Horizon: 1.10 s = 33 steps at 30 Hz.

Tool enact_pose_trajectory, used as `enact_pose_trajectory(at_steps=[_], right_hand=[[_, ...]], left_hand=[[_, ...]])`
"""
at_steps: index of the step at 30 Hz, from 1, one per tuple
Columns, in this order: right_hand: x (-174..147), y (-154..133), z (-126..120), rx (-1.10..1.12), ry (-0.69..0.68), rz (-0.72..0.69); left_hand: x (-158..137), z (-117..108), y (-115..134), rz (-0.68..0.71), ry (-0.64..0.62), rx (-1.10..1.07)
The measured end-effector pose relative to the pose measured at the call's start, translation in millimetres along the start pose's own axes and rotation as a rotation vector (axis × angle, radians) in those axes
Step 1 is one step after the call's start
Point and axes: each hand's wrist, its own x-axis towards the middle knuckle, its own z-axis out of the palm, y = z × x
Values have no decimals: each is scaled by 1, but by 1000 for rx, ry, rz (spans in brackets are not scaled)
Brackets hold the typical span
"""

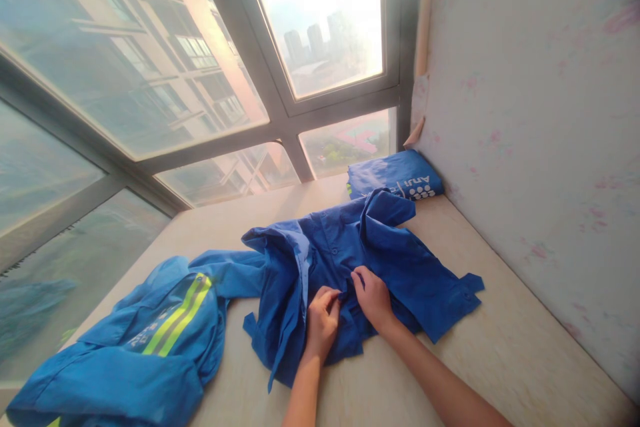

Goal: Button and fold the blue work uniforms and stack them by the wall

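A dark blue work jacket [400,267] lies spread on the pale ledge in front of me, its sleeves out to the sides and its collar folds toward the window. Buttons show along its front. My left hand [323,323] pinches the front edge of the cloth between thumb and fingers. Close to its right, my right hand [373,297] also has its fingers closed on the jacket's front. The fingertips hide whatever small part lies between them.
A second blue jacket [165,373] with a yellow-green reflective stripe lies crumpled at left, touching the first one's sleeve. A folded blue garment [395,177] with white lettering sits in the far corner. Window frames [345,97] and a flowered wall [530,167] bound the ledge [505,360].
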Motion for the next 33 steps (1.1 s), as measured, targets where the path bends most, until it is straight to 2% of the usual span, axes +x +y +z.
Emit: enact_pose_trajectory(at_steps=[4,8,11,14,17,20,23,27,30,33], right_hand=[[5,10,-8,186,138,26],[8,23,-30,242,203,159],[11,25,-50,146,174,155],[13,6,-64,-61,183,15],[16,-25,-59,-137,187,-199],[22,-43,-34,-161,53,-357],[33,-34,-5,-212,-60,-307],[45,-8,13,-150,-63,-125],[46,0,14,-130,-46,-132],[43,0,15,-99,-49,-170]], left_hand=[[-14,-6,-10,40,91,126],[-32,-29,-22,36,158,299],[-41,-50,-22,-23,143,396],[-36,-58,-5,14,104,393],[-17,-49,19,89,146,354],[14,-30,31,145,180,324],[44,-7,21,135,205,296],[62,16,-8,85,258,254],[63,21,-23,39,310,234],[63,20,-28,34,290,224]])
